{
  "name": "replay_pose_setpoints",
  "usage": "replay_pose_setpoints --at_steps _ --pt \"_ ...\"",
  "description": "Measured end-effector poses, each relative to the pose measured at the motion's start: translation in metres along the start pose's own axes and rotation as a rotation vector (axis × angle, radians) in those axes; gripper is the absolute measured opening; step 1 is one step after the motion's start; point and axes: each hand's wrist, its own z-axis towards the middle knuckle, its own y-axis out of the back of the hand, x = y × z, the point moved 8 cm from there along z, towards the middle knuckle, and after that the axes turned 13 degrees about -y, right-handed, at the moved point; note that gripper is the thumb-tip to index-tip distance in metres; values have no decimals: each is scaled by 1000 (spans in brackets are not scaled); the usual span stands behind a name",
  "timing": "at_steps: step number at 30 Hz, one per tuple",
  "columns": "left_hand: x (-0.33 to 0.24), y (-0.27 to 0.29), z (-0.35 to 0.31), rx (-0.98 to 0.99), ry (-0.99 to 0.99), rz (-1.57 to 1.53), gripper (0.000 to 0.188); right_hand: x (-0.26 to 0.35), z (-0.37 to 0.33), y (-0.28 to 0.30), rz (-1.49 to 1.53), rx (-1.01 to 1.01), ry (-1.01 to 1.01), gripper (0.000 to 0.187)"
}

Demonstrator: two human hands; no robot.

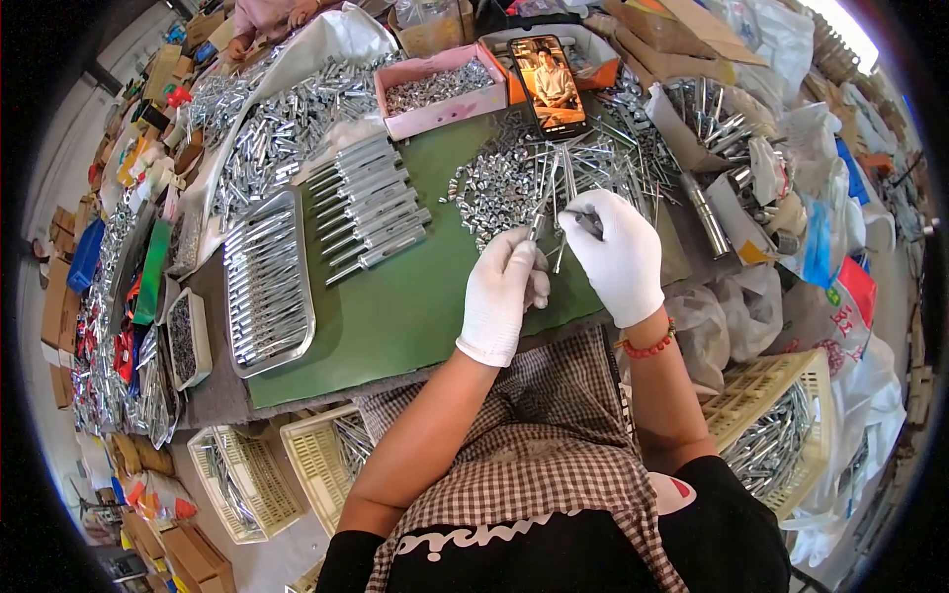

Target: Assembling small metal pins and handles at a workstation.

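My left hand [502,292], in a white glove, is closed around a thin silver metal rod [535,225] that points up and away over the green table mat [395,341]. Beside it my right hand [623,259], gloved as well, curls its fingers on a small dark piece [590,221] whose kind I cannot make out. Just beyond the hands lies a loose pile of small silver nut-like pieces [491,188]. Long thin metal rods [618,168] are heaped to the right of it.
Silver cylinders with thin rods [371,203] lie in a row at left, near a metal tray [308,326] of similar parts. A pink box [435,119] of small parts and a phone [549,89] stand at the back. Plastic crates [272,494] sit below; a person's hand [237,49] shows far left.
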Motion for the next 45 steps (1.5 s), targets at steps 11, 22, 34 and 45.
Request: replay_pose_setpoints --at_steps 11,22,34,45 --pt "-7 -9 -3 85 -9 57 25 -44 15 -18 458 228 -416 18" --pt "-12 -17 -3 163 -69 85 33 -24 4 20 233 79 -102 29" --pt "-17 -19 -10 171 -169 366 36 -82 -37 149 476 -391 -178 15" --pt "-23 -18 -16 89 -209 492 29 -185 -45 352 132 -1197 -241 20"
